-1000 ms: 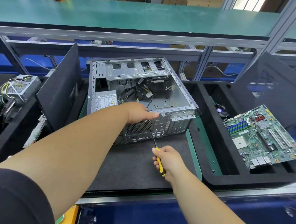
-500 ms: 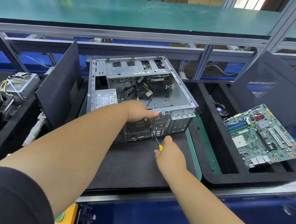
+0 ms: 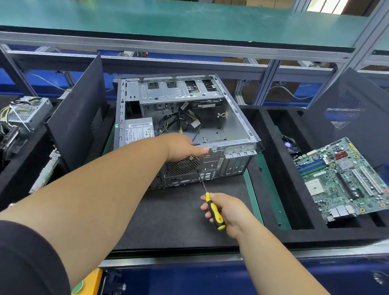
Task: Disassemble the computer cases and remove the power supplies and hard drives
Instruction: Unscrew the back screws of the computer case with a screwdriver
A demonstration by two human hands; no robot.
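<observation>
- The computer case [image 3: 185,124] lies on its side, open face up, on the dark mat [image 3: 180,221] of the desk, at about 12 o'clock from the person
- The power supply [image 3: 139,133] sits inside it at the near-left corner, with its label up; the left forearm partly hides it
- The left hand [image 3: 184,148] rests on the top edge of the rear panel, fingers curled over that edge and the thumb flat along it; I judge it is steadying the case
- The right hand [image 3: 228,211] is clenched around the yellow-and-black handle of the screwdriver [image 3: 210,201]
- The key relation: the screwdriver's long axis runs from the right hand toward 11 o'clock, and its tip meets the rear panel just below the left thumb, beside the round fan grille [image 3: 183,165]
- Whether the tip is seated in a screw is too small to tell
- The power supply lies at 10 o'clock from the tip, nearer the left hand, so the left hand seems better placed to lift it once it is free
- A motherboard [image 3: 345,177] lies in the foam tray at 3 o'clock; another power supply unit [image 3: 25,111] sits at 9 o'clock
</observation>
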